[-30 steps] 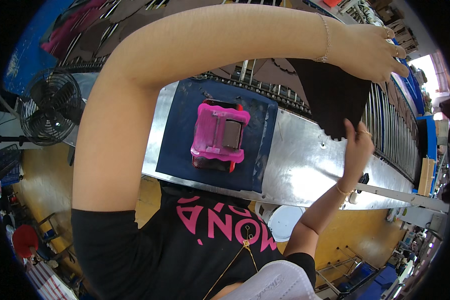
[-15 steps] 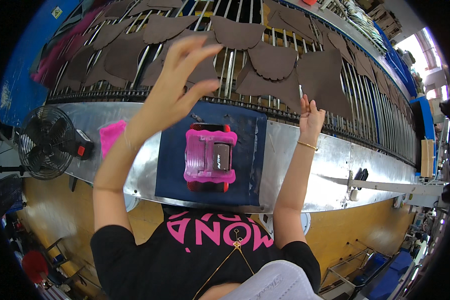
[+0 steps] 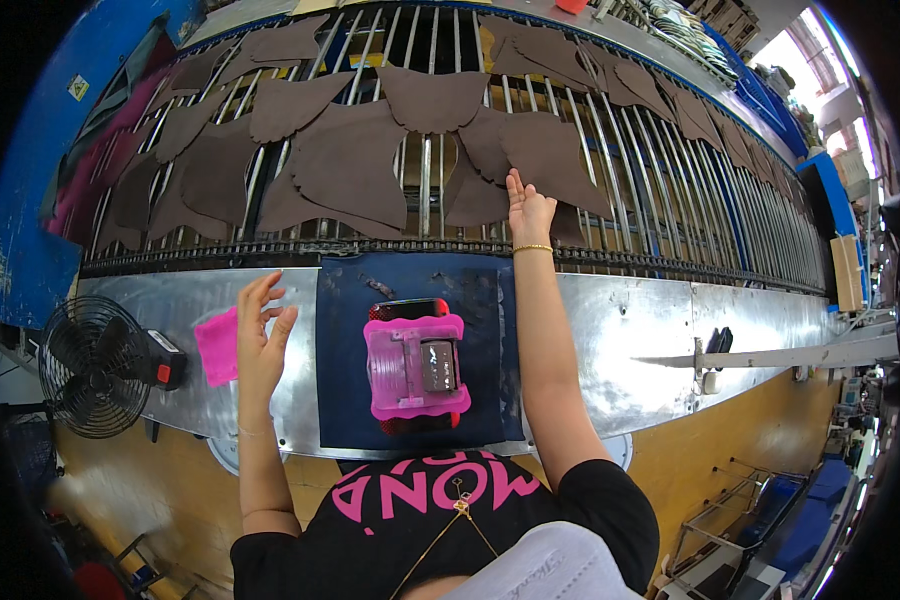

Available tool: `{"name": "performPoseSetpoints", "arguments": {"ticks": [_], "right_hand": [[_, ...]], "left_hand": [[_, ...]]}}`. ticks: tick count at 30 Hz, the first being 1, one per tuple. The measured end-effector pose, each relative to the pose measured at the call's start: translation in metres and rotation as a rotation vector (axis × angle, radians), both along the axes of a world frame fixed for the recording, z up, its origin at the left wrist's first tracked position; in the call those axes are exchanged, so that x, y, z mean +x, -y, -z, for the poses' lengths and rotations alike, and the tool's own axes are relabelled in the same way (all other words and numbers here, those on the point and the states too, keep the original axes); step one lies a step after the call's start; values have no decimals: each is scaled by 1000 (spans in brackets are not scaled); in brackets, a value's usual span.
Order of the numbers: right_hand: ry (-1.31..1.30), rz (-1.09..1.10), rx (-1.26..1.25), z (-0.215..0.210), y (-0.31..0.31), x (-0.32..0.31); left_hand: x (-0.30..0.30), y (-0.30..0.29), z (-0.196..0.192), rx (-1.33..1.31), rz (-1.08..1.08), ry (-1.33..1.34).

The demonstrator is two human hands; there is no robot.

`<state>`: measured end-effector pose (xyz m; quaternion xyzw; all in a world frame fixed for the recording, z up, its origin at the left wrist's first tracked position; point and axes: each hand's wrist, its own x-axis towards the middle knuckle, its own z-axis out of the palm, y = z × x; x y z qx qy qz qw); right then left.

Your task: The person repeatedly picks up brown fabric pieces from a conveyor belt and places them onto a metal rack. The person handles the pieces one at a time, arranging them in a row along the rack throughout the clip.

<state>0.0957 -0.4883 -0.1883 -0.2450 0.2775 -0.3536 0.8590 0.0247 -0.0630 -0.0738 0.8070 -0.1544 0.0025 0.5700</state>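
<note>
My right hand (image 3: 526,207) reaches forward and lies flat, fingers apart, on a dark brown cut leather piece (image 3: 545,160) on the barred conveyor rack (image 3: 670,180). My left hand (image 3: 261,335) hovers open above the metal bench (image 3: 610,320), just right of a pink cloth (image 3: 216,345), holding nothing. Between my arms a pink and red device (image 3: 415,367) sits on a dark blue mat (image 3: 340,330). Several more brown leather pieces (image 3: 350,165) lie spread across the rack.
A black fan (image 3: 95,367) stands at the bench's left end, with a small black and red box (image 3: 166,358) beside it. A blue wall panel (image 3: 40,170) runs along the left. A metal bar (image 3: 770,355) and a black clip (image 3: 715,342) lie on the right.
My left arm has come down from the rack to the bench beside the pink cloth. My right hand has moved left along the rack and now rests on a leather piece.
</note>
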Motion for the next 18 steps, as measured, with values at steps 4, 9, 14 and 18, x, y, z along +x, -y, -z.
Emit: {"name": "performPoseSetpoints", "arguments": {"ticks": [4, 9, 14, 18], "right_hand": [[-20, -66, 5, 6, -3, 0], [-204, -433, -206, -38, -33, -40], [-186, -622, -848, -94, -84, -160], [-213, -701, -1410, -105, -112, -231]], "left_hand": [[-4, 10, -2, 47, 93, 19], [-15, 25, -10, 33, 171, -15], [-31, 36, -9, -14, 255, -95], [-40, 37, -7, -38, 290, -125]]}}
